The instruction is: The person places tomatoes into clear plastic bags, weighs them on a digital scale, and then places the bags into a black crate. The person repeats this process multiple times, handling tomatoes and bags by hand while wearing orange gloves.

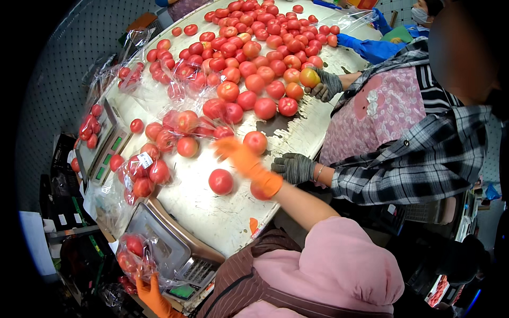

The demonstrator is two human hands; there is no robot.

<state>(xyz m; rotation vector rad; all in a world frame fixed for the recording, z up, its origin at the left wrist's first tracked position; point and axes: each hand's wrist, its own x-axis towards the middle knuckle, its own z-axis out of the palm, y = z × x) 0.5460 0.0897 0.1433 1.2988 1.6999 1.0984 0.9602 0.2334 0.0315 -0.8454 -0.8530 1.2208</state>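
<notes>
My left hand (153, 292), in an orange glove, is at a clear plastic bag of tomatoes (135, 254) on the edge of a digital scale (155, 234); its fingers touch the bag, but the grip is unclear. My right hand (238, 159), gloved in orange and blurred, reaches over the white table (191, 179) beside a tomato (255, 142). A single tomato (220, 181) lies below it, and another is partly hidden behind my wrist. Left of them sits a bagged group of tomatoes with a label (145, 159).
A big heap of loose tomatoes (254, 51) covers the table's far part. A second scale (105, 147) stands at the left edge, with bagged tomatoes. At right, a co-worker's grey-gloved hands (328, 84) hold a yellowish tomato and rest near my right arm. Blue-gloved hands work farther off.
</notes>
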